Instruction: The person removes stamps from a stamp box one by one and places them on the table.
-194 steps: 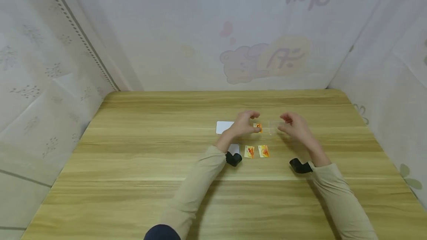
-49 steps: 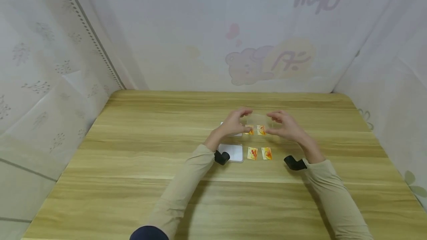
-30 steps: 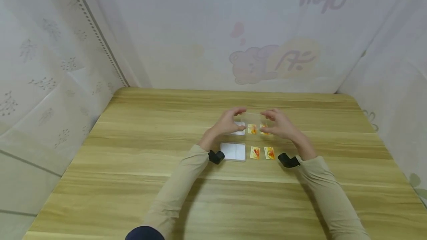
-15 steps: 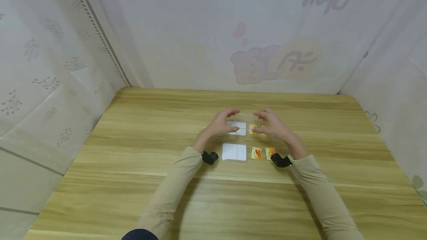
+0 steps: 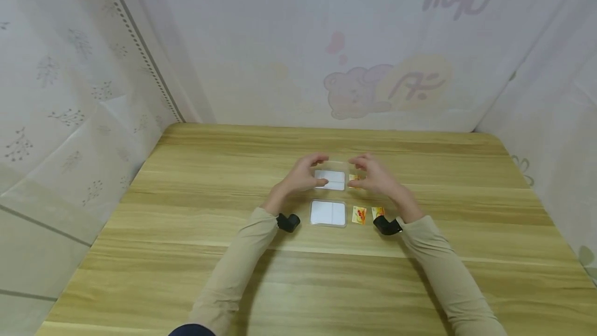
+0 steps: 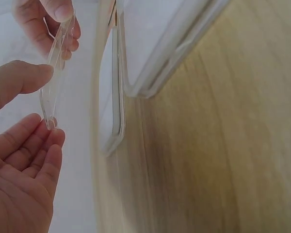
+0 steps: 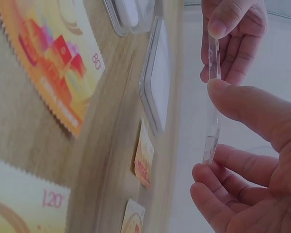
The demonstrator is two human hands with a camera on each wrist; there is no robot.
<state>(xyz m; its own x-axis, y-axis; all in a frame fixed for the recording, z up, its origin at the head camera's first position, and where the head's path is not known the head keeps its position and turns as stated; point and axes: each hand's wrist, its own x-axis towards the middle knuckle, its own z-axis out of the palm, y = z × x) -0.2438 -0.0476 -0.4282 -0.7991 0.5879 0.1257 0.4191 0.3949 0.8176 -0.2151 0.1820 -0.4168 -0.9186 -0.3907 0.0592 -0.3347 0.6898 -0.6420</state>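
Observation:
Both hands pinch a thin clear plastic cover (image 6: 56,80) between thumb and fingers, one at each end. My left hand (image 5: 300,175) has its left end and my right hand (image 5: 377,178) its right end. In the head view the cover is above the far white-lined clear case (image 5: 335,179), held apart from the table. Closer to me lies a matching case (image 5: 328,213). To its right are two stamps, one (image 5: 359,215) in full view and another (image 5: 378,212) partly behind the right wrist camera. The right hand overlaps a far stamp (image 5: 353,179).
The wood-grain table (image 5: 289,284) is bordered by a patterned cloth backdrop (image 5: 261,45) at the back and sides. Two far stamps, the first (image 7: 144,162) and second (image 7: 134,217), lie in line with the far case. Black wrist cameras (image 5: 288,222) jut out below the hands.
At first the hands were apart, the right one by a clear piece at the right. Both then held the cover over the far stamps and have since carried it left, over the far case.

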